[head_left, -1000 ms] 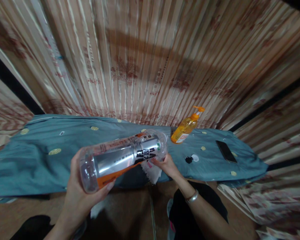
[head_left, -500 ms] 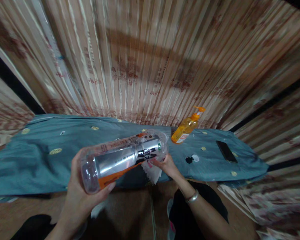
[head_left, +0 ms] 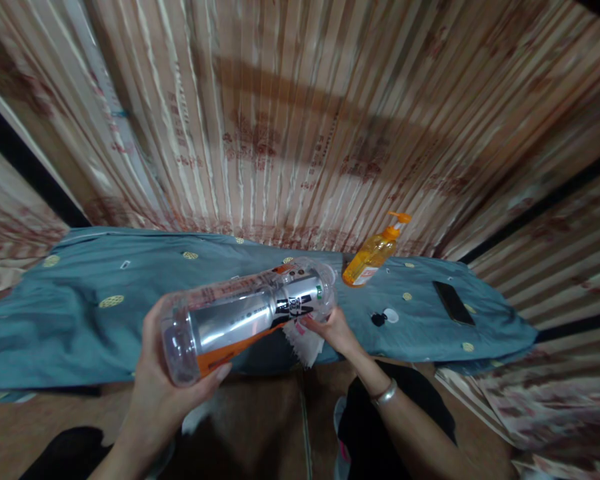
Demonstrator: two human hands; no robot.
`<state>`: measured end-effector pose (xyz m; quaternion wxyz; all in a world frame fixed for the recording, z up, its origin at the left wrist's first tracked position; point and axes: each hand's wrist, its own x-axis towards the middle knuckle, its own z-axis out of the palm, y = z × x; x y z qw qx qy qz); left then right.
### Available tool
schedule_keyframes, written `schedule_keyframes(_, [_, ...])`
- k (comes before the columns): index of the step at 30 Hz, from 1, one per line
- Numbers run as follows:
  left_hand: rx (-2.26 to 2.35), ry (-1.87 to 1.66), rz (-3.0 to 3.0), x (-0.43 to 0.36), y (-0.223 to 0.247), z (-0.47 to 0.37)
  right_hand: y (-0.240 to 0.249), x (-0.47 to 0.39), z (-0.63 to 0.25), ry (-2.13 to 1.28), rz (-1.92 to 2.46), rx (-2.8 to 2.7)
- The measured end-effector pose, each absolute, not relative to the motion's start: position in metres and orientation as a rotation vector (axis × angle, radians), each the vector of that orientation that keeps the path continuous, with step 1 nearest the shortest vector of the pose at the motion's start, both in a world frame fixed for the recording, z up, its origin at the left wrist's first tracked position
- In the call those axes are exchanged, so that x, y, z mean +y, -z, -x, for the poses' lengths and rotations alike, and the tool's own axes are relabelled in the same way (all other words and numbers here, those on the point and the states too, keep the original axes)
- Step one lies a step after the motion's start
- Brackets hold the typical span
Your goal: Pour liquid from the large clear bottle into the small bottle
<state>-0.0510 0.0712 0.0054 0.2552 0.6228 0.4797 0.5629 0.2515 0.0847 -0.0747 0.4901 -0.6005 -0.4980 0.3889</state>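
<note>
A clear plastic bottle (head_left: 235,327) with a silver and orange label lies tilted in the air above the blue-green bedding, its far end raised to the right. My left hand (head_left: 163,383) wraps around its near, left end, thumb along the lower side. At the other end, my right hand (head_left: 336,331) has its fingers closed on a thin white cloth (head_left: 306,343) with a pink mark and a ragged edge. The cloth hangs below the bottle and touches its underside. Some of my right fingers are hidden behind the bottle.
On the patterned blue-green bedding (head_left: 145,267) stands an orange pump bottle (head_left: 371,260), just beyond my right hand. A dark phone (head_left: 453,302) lies further right. Behind hangs a striped curtain (head_left: 290,133), with dark poles (head_left: 25,153) at the sides.
</note>
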Motion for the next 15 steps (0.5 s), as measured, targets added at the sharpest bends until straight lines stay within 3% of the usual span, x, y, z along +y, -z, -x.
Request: schedule_keyframes(15, [1.284,-1.562,-1.714,0.0702,-0.004,0.0512,0.0732,0.0846,-0.2494,-0.89,1.465,-1.22])
